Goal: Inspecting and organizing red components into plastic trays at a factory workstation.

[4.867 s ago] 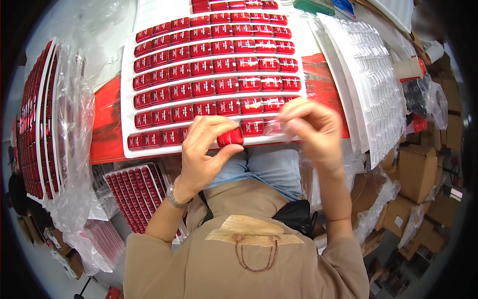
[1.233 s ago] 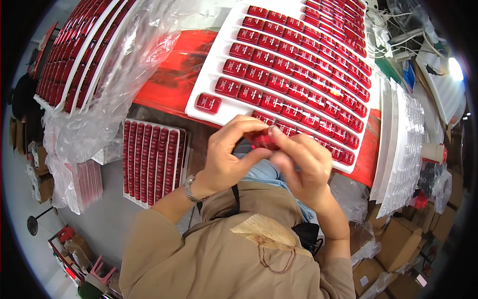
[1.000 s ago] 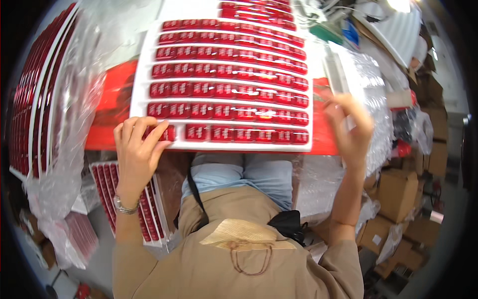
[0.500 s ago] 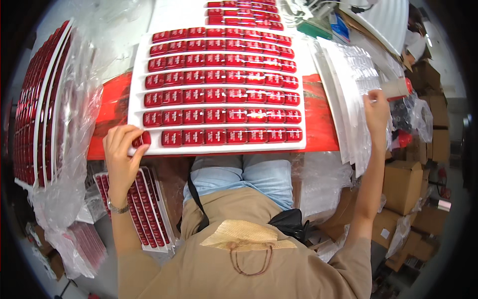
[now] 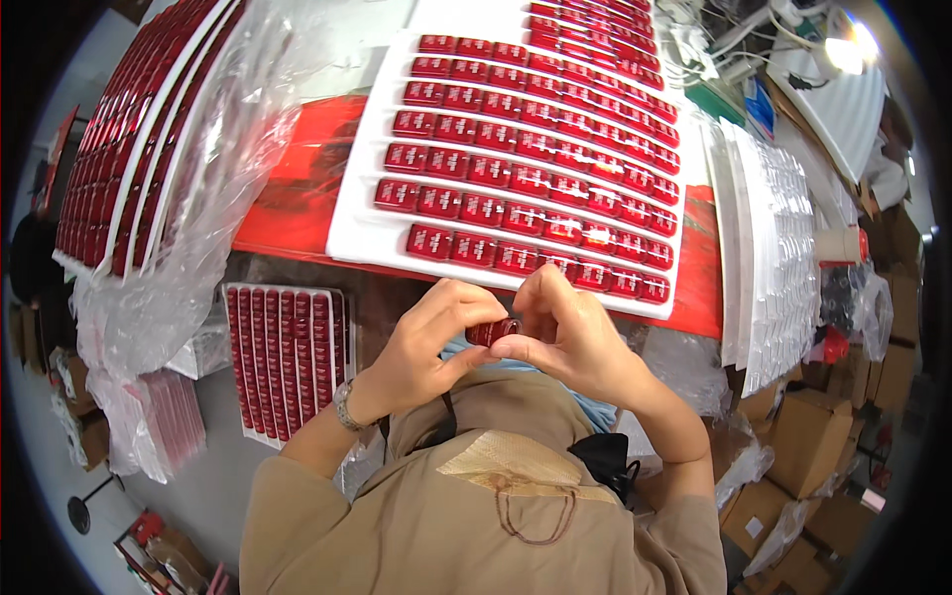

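Observation:
In front of my chest, my left hand [image 5: 436,332] pinches a small glossy red case [image 5: 492,332] between thumb and fingers. My right hand [image 5: 570,332] is drawn up against the case's right end, its thumb tip touching it and its fingers curled in a pinch; anything thin between them is hidden. Just beyond both hands lies a white tray [image 5: 352,223] with rows of the same red cases [image 5: 466,203], each bearing white print. Its nearest row has a gap at the left end.
Trays of red cases [image 5: 149,129] lean at left under clear plastic wrap [image 5: 223,188]. Another filled tray [image 5: 288,362] stands below the table. At right are stacked clear plastic trays [image 5: 778,248], a white roll with a red end [image 5: 841,245] and cardboard boxes [image 5: 808,441]. Red sheeting [image 5: 297,198] covers the table.
My left hand has lifted the red case from the tray's near left corner to my chest. My right hand has come in from beside the white roll to meet it. The view has turned.

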Demonstrator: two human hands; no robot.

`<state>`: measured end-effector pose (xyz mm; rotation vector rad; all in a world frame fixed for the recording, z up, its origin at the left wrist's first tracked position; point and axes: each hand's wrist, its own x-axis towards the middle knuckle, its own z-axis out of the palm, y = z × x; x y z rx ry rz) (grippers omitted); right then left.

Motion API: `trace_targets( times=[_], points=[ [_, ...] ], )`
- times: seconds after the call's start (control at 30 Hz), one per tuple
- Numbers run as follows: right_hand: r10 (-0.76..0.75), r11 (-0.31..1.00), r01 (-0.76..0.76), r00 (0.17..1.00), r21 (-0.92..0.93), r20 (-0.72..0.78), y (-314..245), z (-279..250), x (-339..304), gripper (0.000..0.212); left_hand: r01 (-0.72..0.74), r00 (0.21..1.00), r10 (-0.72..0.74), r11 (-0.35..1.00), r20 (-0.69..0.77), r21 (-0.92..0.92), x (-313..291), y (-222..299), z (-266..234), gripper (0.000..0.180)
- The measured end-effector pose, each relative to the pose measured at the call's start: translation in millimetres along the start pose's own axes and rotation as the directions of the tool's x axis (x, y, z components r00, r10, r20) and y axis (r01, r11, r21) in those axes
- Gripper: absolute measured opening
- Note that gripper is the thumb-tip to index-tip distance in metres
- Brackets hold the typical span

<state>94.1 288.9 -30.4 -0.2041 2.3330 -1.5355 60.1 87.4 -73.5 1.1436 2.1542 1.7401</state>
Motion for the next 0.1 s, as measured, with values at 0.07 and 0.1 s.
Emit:
trace_targets(
  times=[0.07, 0.1],
  points=[
    [-0.225, 0.939, 0.176, 0.964, -0.296, -0.142, -5, -4, 1, 0.05, 0.028, 0.996, -0.021, 0.997, -0.088, 0.073, -3, 1, -19, 0.029],
    [-0.237, 0.936, 0.193, 0.963, -0.295, -0.124, -5, -3, 5, 0.05, 0.046, 0.987, -0.027, 0.992, -0.157, 0.121, 0, 1, -32, 0.025]
  ],
)
